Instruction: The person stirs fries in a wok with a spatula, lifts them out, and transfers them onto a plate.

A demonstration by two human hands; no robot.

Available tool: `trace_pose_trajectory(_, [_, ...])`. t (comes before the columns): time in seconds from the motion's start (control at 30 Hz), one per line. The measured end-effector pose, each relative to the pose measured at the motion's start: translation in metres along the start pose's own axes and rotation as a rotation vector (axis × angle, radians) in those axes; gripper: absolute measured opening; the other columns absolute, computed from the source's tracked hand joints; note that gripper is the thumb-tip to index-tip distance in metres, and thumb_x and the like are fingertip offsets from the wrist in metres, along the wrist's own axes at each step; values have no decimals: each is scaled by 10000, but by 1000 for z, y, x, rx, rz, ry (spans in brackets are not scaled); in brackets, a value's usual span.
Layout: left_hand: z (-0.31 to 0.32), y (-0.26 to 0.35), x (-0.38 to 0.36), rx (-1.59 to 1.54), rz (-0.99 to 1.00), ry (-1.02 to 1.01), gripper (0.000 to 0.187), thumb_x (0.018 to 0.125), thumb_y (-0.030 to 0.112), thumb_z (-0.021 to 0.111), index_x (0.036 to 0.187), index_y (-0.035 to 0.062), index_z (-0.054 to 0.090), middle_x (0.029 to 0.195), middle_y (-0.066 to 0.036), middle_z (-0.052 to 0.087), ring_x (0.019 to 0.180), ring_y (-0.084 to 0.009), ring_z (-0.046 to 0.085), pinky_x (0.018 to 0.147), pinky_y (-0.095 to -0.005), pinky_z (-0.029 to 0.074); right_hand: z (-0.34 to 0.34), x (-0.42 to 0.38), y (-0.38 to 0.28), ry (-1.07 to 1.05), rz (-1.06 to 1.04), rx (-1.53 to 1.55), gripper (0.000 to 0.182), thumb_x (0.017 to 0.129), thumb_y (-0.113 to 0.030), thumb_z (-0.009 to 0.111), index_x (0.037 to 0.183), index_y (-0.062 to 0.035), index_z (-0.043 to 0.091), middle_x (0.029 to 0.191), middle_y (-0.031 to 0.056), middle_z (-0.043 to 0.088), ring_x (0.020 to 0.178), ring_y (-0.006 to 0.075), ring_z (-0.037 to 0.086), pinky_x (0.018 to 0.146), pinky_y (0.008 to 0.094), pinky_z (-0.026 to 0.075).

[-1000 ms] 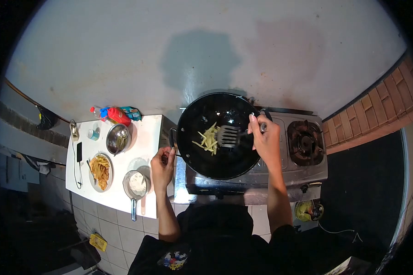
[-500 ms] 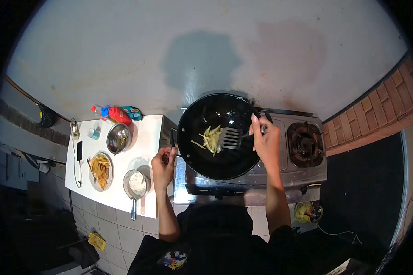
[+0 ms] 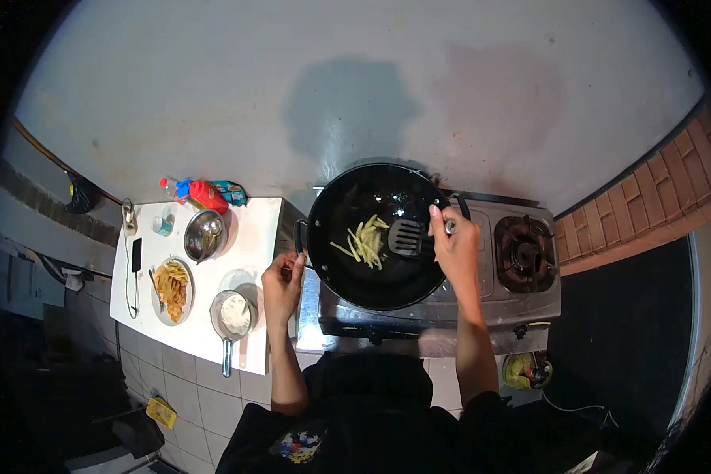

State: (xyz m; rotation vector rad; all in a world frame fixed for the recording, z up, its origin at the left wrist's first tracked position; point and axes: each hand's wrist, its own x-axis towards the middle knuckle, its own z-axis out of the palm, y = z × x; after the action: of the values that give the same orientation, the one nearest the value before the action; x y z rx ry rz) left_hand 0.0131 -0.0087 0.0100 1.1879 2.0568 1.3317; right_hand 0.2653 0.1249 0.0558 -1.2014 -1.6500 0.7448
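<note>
A large black wok (image 3: 375,288) stands on the stove, with pale potato strips (image 3: 365,241) lying in a loose heap left of its middle. My right hand (image 3: 457,246) is closed round the handle of a slotted spatula (image 3: 405,238). The spatula's flat head is inside the wok, just right of the strips and slightly apart from them. At the wok's left side, my left hand (image 3: 283,283) is closed with its fingertips on the lower end of the side handle (image 3: 300,235); the fingers partly hide the grip.
A white table (image 3: 201,328) at left bears a plate of fried food (image 3: 171,291), a metal bowl (image 3: 205,237), a saucepan with white contents (image 3: 234,314), a phone (image 3: 137,255) and a red bottle (image 3: 207,196). Right of the wok is a bare burner (image 3: 525,254).
The spatula head has drawn back to the right, away from the potato strips, which now lie more spread out. My left hand stays at the wok's handle.
</note>
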Motion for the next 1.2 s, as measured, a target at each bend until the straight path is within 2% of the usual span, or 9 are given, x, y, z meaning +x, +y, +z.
trace_pose_trajectory(0.07, [0,0,0,17,12,3,256,910,211,638,955,-41,637,595,2,473,535,-64,407,498,-224,347,7,-3,9,-8,-72,-101,339,909,-177,618,634,8,548,497,106,522,416,175,490,436,321,338])
trace_pose_trajectory(0.23, [-1,4,-1,37,6,-14,267,910,222,638,955,-41,640,597,2,469,533,-68,408,498,-225,345,8,-8,-3,22,35,175,358,942,-173,574,631,2,541,476,50,493,383,95,466,403,285,338])
trace_pose_trajectory(0.53, [0,1,-1,63,38,3,267,904,223,646,965,-37,645,599,0,472,532,-71,416,499,-229,348,30,-38,2,38,246,517,375,975,-215,527,683,18,562,623,47,584,378,58,469,334,227,390])
trace_pose_trajectory(0.8, [-2,-1,0,67,23,-12,268,904,214,645,975,-44,642,592,-4,467,530,-70,415,493,-229,336,33,-33,8,-76,102,310,336,962,-175,546,687,17,572,499,31,524,377,70,493,330,233,370])
trace_pose_trajectory(0.93, [-1,-2,-1,41,28,-5,266,903,208,645,973,-48,641,590,-4,466,531,-70,414,493,-230,336,28,-28,10,32,139,309,339,956,-186,557,687,18,584,494,40,527,375,74,498,328,236,370])
trace_pose_trajectory(1.0, [0,-5,0,28,44,1,258,903,201,645,975,-47,642,589,-4,466,533,-70,416,493,-232,337,25,-27,10,8,160,330,332,974,-174,528,704,19,544,656,56,587,379,42,458,330,213,377])
trace_pose_trajectory(1.13, [-1,-2,1,29,25,-19,254,903,196,644,981,-45,640,591,-6,471,535,-68,419,494,-231,339,30,-32,11,-57,104,265,353,974,-177,530,681,19,541,637,58,580,365,57,457,327,221,363])
trace_pose_trajectory(1.17, [0,-4,1,28,30,-14,252,904,197,644,975,-44,640,591,-5,475,534,-67,419,494,-231,339,28,-33,9,-40,131,249,348,957,-202,556,691,19,590,487,37,521,367,74,495,322,244,375])
trace_pose_trajectory(1.2, [-1,-4,1,28,34,-6,250,905,198,644,970,-44,639,591,-5,479,533,-66,420,494,-231,340,25,-33,9,-44,129,250,348,957,-202,556,691,19,590,487,37,521,367,74,495,322,244,375])
